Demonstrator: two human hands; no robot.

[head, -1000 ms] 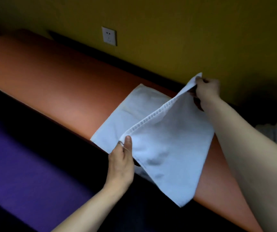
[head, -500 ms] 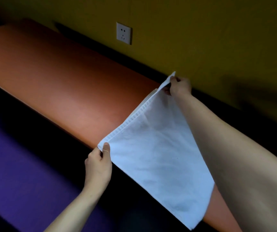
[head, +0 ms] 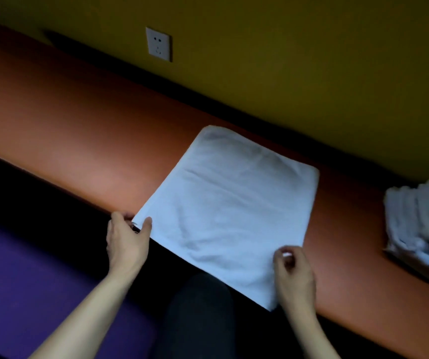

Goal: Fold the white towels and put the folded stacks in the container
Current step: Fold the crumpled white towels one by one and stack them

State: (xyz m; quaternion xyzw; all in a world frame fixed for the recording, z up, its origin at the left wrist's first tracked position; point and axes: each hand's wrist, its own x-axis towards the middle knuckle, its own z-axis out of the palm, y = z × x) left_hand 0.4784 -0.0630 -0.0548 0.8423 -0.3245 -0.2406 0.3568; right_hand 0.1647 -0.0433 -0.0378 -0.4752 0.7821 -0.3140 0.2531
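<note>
My left hand (head: 126, 239) pinching the near-left corner of the folded white towel (head: 231, 203), my right hand (head: 293, 275) pinching its near-right corner, towel flat on the orange worktop (head: 78, 130)

orange bench (head: 78, 130) | folded white towel (head: 229, 203) flat | towel stack (head: 420, 218) right end

Dim, soft focus, dark vignetted edges

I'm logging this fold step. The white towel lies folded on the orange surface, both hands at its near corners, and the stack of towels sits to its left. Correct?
Not quite: the head view shows the stack of towels to the right of the white towel, not left. The rest holds: left hand and right hand at its near corners on the orange surface.
</note>
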